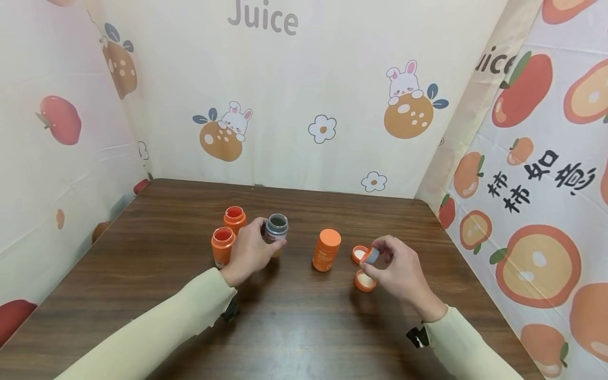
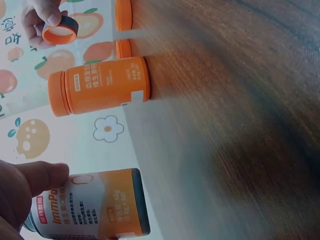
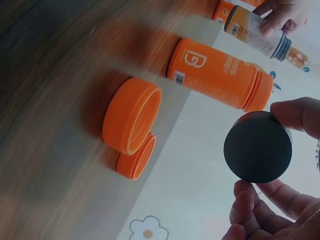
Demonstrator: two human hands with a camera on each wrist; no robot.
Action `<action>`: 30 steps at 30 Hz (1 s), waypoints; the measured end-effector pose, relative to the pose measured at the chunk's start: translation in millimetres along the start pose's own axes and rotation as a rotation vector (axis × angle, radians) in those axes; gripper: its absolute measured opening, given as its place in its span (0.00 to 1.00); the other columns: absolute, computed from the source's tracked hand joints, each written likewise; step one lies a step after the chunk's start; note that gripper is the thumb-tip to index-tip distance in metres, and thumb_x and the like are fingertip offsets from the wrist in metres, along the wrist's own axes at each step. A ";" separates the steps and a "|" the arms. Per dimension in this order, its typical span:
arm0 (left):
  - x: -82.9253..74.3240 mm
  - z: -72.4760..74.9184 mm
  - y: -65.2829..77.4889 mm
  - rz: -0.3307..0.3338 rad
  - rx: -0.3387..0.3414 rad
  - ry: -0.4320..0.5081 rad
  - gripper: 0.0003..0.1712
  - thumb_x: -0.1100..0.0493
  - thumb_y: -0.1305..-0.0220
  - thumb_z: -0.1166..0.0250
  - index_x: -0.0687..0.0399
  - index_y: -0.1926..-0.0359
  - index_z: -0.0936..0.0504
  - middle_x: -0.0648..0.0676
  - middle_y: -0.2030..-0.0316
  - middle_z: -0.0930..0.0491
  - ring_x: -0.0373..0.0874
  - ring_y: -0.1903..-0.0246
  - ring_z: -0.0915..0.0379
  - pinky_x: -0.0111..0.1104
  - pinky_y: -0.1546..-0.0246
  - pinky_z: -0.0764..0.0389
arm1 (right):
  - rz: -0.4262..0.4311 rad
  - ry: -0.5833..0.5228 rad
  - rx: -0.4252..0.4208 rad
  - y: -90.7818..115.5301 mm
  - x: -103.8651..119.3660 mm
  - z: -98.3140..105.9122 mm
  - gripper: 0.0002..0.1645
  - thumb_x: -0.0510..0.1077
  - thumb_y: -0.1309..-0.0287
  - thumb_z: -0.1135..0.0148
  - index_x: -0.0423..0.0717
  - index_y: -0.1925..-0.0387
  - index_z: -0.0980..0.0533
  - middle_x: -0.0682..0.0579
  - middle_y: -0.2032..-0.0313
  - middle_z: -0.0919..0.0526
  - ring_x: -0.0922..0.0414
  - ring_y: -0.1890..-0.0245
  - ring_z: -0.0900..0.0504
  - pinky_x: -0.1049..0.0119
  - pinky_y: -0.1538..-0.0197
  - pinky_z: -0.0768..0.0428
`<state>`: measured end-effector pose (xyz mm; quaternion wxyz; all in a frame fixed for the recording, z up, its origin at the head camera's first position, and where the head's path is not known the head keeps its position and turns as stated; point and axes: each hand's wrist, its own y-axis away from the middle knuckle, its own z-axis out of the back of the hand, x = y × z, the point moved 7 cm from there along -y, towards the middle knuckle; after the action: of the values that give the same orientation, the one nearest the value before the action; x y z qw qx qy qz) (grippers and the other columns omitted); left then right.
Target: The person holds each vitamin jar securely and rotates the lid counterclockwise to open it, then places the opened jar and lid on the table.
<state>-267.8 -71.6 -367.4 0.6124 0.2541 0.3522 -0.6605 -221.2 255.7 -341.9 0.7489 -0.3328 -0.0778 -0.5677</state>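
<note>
My left hand [image 1: 249,249] grips an uncapped bottle [image 1: 277,227] with a grey neck; its white-and-orange label [image 2: 95,205] shows in the left wrist view. The bottle is upright, its open mouth facing up, close over the table. Off to the right, my right hand [image 1: 401,269] pinches a dark grey lid [image 3: 257,147] between thumb and fingers, above the table. The lid's orange inside [image 2: 59,35] appears in the left wrist view. Between the hands stands an orange bottle [image 1: 326,252] with its cap on.
Two uncapped orange bottles, one farther back [image 1: 235,217] and one nearer [image 1: 223,245], stand just left of my left hand. Beside my right hand lie two orange lids, one behind [image 1: 359,254] and one in front [image 1: 364,281], hollow side up. Printed cloth [image 1: 304,158] hangs around the wooden table [image 1: 304,327].
</note>
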 end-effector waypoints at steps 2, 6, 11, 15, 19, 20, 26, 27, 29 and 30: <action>1.8 -0.5 -1.7 0.011 0.000 -0.003 0.36 0.52 0.43 0.21 0.60 0.39 0.25 0.60 0.47 0.17 0.55 0.50 0.20 0.51 0.44 0.22 | -0.013 -0.002 0.004 -1.1 -3.5 0.2 0.25 0.44 0.57 0.16 0.47 0.58 0.21 0.54 0.66 0.20 0.55 0.67 0.25 0.63 0.64 0.26; 5.8 -2.8 -4.3 0.031 0.008 0.001 0.36 0.53 0.42 0.22 0.62 0.37 0.27 0.62 0.46 0.18 0.56 0.49 0.21 0.53 0.42 0.23 | -0.040 -0.004 0.010 -2.8 -11.0 0.3 0.25 0.44 0.56 0.16 0.47 0.57 0.20 0.54 0.65 0.19 0.54 0.67 0.23 0.63 0.64 0.25; 11.3 -6.2 -7.4 0.064 0.014 0.015 0.37 0.55 0.41 0.22 0.63 0.37 0.29 0.64 0.45 0.19 0.59 0.47 0.21 0.54 0.40 0.25 | -0.078 0.008 0.013 -4.4 -21.4 0.8 0.25 0.47 0.54 0.17 0.46 0.56 0.20 0.53 0.65 0.17 0.53 0.67 0.22 0.63 0.65 0.25; 14.2 -8.0 -10.2 0.081 0.008 0.015 0.36 0.55 0.40 0.23 0.64 0.37 0.29 0.65 0.44 0.20 0.59 0.47 0.21 0.54 0.40 0.25 | -0.092 0.019 0.008 -5.4 -29.7 1.3 0.25 0.47 0.53 0.18 0.45 0.55 0.21 0.52 0.65 0.17 0.53 0.67 0.23 0.63 0.66 0.26; 15.8 -9.7 -12.8 0.090 0.001 0.005 0.36 0.55 0.40 0.23 0.64 0.37 0.29 0.65 0.44 0.20 0.59 0.47 0.21 0.54 0.40 0.25 | -0.108 0.042 0.006 -6.8 -40.1 1.7 0.25 0.49 0.51 0.19 0.46 0.55 0.21 0.52 0.65 0.17 0.54 0.67 0.23 0.63 0.65 0.26; 16.2 -10.3 -13.3 0.091 0.000 0.002 0.36 0.55 0.41 0.22 0.65 0.37 0.29 0.65 0.44 0.20 0.59 0.47 0.21 0.53 0.40 0.25 | -0.110 0.047 0.002 -7.4 -42.6 2.0 0.25 0.49 0.51 0.19 0.45 0.55 0.21 0.51 0.65 0.17 0.54 0.67 0.23 0.63 0.65 0.26; 18.0 -12.7 -15.4 0.098 -0.002 -0.003 0.36 0.55 0.41 0.22 0.65 0.38 0.29 0.65 0.45 0.20 0.59 0.47 0.21 0.52 0.40 0.24 | -0.147 0.070 0.004 -11.4 -58.8 2.5 0.25 0.50 0.49 0.20 0.43 0.54 0.22 0.48 0.63 0.16 0.53 0.65 0.20 0.60 0.63 0.25; 18.4 -12.9 -15.7 0.098 -0.003 -0.004 0.36 0.55 0.41 0.22 0.65 0.38 0.29 0.65 0.45 0.20 0.59 0.47 0.21 0.52 0.40 0.24 | -0.156 0.072 0.011 -12.0 -61.4 2.1 0.26 0.50 0.48 0.21 0.43 0.53 0.22 0.48 0.63 0.16 0.52 0.65 0.20 0.59 0.62 0.25; 19.3 -13.5 -16.1 0.097 -0.005 0.000 0.36 0.56 0.40 0.22 0.65 0.38 0.29 0.65 0.45 0.20 0.59 0.47 0.21 0.52 0.40 0.24 | -0.171 0.077 0.029 -13.3 -64.9 1.2 0.27 0.51 0.47 0.21 0.42 0.52 0.22 0.46 0.61 0.16 0.51 0.63 0.19 0.57 0.61 0.25; 19.6 -13.8 -16.2 0.097 -0.006 0.000 0.36 0.56 0.40 0.23 0.66 0.38 0.30 0.66 0.45 0.20 0.59 0.47 0.21 0.52 0.40 0.24 | -0.179 0.081 0.039 -13.9 -66.4 0.6 0.28 0.52 0.46 0.22 0.41 0.52 0.23 0.45 0.60 0.16 0.50 0.63 0.19 0.57 0.61 0.25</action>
<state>-287.5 -73.2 -388.5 0.6444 0.2689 0.3415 -0.6291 -256.4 307.2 -368.6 0.7040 -0.2867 -0.0878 -0.6438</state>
